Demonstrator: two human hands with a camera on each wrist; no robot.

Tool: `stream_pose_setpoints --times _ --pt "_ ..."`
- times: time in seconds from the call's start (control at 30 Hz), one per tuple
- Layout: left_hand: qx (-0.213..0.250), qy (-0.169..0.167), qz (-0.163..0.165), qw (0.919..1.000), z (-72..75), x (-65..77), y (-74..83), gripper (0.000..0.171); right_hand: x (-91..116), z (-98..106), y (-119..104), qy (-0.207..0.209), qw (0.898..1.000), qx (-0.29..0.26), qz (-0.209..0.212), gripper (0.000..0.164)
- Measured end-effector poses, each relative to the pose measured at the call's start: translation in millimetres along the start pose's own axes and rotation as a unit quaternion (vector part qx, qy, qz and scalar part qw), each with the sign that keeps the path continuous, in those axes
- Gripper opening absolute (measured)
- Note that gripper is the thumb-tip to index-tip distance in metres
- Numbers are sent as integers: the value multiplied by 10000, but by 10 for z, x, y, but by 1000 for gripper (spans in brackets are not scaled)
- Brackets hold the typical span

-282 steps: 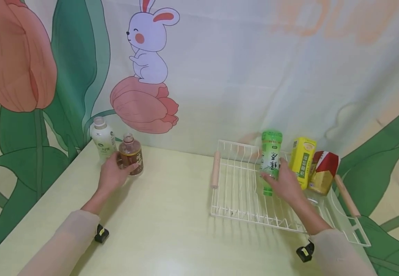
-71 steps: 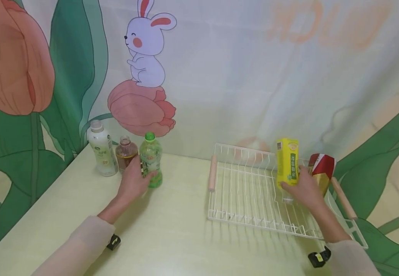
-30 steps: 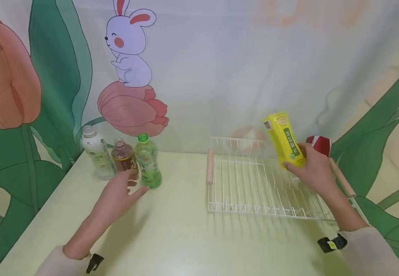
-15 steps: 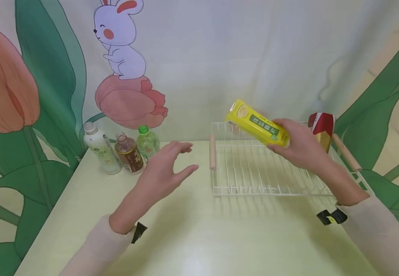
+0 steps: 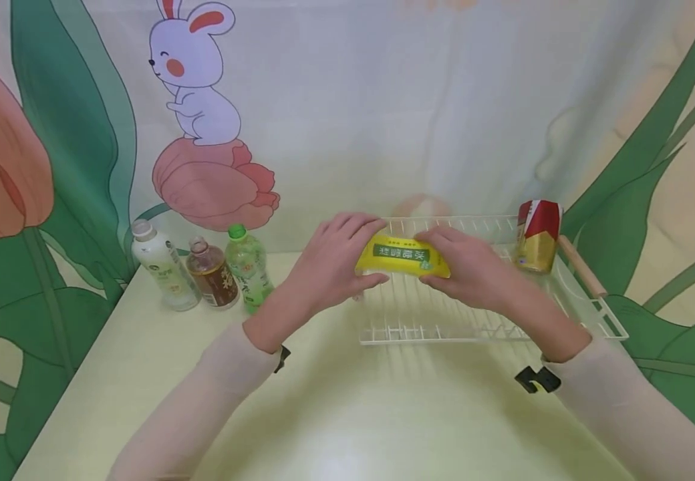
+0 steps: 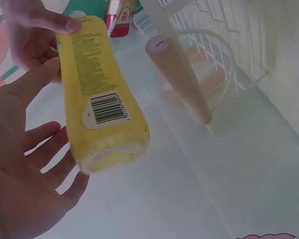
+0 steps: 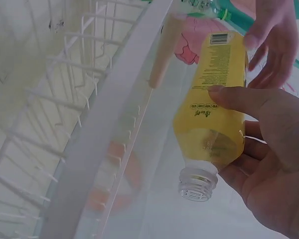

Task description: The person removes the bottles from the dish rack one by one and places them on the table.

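Above the left part of a white wire rack point(image 5: 474, 334), my right hand point(image 5: 480, 270) grips a yellow-labelled plastic bottle point(image 5: 404, 256) lying sideways in the air. Its uncapped clear neck point(image 7: 197, 184) points back toward the right wrist in the right wrist view. My left hand point(image 5: 341, 257) is at the bottle's base end, fingers spread above and thumb below it. In the left wrist view, that thumb meets the bottle's edge while the other fingers lie beside and behind it, loosely bent. A red and gold container point(image 5: 538, 237) stands in the rack's right part.
On the table's left side stand three bottles in a row: a white one point(image 5: 167, 267), a brown-labelled one point(image 5: 215, 274) and a green one point(image 5: 248, 264). Wooden handles point(image 5: 582, 266) sit on the rack's sides. A printed curtain point(image 5: 347, 107) hangs behind.
The green bottle left the rack and now stands by the brown one. My right hand lifted the yellow bottle from the rack, tipping it sideways and leftward; my left hand came right to it.
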State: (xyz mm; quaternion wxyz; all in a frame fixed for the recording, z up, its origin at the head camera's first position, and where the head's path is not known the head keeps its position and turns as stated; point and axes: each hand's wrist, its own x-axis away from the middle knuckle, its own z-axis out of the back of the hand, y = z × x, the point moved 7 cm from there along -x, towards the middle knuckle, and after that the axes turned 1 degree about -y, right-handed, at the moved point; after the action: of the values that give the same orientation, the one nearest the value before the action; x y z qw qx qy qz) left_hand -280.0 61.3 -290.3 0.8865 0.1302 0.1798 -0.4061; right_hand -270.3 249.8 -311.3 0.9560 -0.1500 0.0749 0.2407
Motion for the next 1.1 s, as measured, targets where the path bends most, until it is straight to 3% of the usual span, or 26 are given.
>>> stream_pose_setpoints --times 0.13,0.2,0.4,0.73,0.97,1.1 --pt "-240 -747 196 9967 -158 -54 -51 75 -30 -53 -124 20 9995 70 296 67" --pt "-290 -892 208 9954 -223 -39 -53 68 -27 -79 -165 49 9993 110 363 66" --pt "-408 -641 177 9969 -263 15 -34 52 -2 -103 -269 198 9985 216 453 66" --pt "-503 -379 370 9973 -253 9 -47 57 -52 -119 -351 531 9944 677 615 65" --pt "-437 -106 467 9979 -206 29 -98 50 -137 -88 -407 605 9903 814 948 63" --pt "-398 -144 505 9978 -204 41 -124 52 -109 -58 -416 573 9905 736 1011 72"
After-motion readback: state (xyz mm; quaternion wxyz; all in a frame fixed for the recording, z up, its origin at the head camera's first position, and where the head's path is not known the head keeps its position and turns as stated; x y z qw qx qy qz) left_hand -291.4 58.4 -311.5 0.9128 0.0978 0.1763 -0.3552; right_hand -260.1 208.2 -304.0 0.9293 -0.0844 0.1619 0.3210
